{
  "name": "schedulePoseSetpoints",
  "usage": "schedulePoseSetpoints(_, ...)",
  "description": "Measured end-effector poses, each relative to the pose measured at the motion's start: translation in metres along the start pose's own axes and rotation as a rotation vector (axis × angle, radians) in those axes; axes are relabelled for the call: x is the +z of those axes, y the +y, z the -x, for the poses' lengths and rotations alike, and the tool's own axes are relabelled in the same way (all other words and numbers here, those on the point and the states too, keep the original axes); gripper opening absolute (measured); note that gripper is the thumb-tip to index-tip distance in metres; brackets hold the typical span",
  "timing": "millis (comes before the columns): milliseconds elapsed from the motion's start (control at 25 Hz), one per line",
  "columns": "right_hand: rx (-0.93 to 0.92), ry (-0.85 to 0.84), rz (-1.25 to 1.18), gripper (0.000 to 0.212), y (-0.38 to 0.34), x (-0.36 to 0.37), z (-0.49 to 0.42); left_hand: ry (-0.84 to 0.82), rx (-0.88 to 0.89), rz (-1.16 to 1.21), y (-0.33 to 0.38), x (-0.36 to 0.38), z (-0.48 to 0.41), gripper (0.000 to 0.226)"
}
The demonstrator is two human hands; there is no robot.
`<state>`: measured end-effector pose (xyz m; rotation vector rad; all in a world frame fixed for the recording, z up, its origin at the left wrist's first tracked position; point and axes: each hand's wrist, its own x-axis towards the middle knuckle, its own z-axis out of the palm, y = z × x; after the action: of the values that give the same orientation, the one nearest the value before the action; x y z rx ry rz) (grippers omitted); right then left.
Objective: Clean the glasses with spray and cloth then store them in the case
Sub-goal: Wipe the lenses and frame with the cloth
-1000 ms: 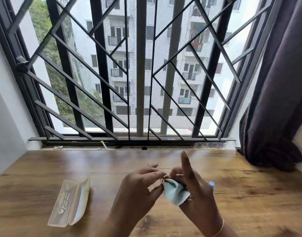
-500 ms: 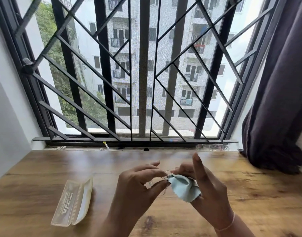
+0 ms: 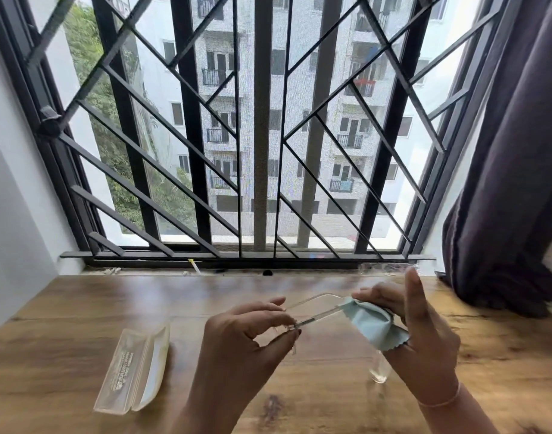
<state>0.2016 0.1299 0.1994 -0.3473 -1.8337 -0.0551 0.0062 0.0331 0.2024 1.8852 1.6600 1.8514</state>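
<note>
Glasses [image 3: 320, 316], clear-framed, held above the table [image 3: 65, 339] between both hands, temples running from lower left to upper right. The left hand [image 3: 252, 333] pinches the temple tips; the right hand [image 3: 424, 333] clamps the cloth [image 3: 374, 327] round the lens end, one finger raised. The open case [image 3: 133, 371] lies nearer the left hand.

Wood table [image 3: 80, 308], barred window [image 3: 262, 120], dark curtain [image 3: 512, 183] at right, apt bldg [image 3: 337, 170] outside.
</note>
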Motion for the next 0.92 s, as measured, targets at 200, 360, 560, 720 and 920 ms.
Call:
schedulePoseSetpoints(200,0.114,0.074,-0.073,0.088,-0.006,0.0,0.0,0.068,0.137,-0.076,-0.008,0.004,0.001,0.008)
schedulePoseSetpoints(360,-0.001,-0.121,-0.004,0.097,-0.028,0.025,0.014,0.068,0.263,-0.127,-0.007,0.008,-0.001,0.005)
schedulePoseSetpoints(560,0.097,-0.017,-0.129,0.078,-0.045,0.033,0.007,0.09,0.301,-0.151,-0.016,0.006,0.005,0.007)
schedulePoseSetpoints(720,0.929,0.518,-0.541,0.047,-0.032,0.026,0.009,0.154,0.228,-0.177,-0.036,-0.002,0.011,0.007)
schedulePoseSetpoints(920,1.496,0.424,-0.82,0.031,-0.025,0.019,0.022,0.078,0.221,-0.139,-0.059,0.001,0.029,0.019)
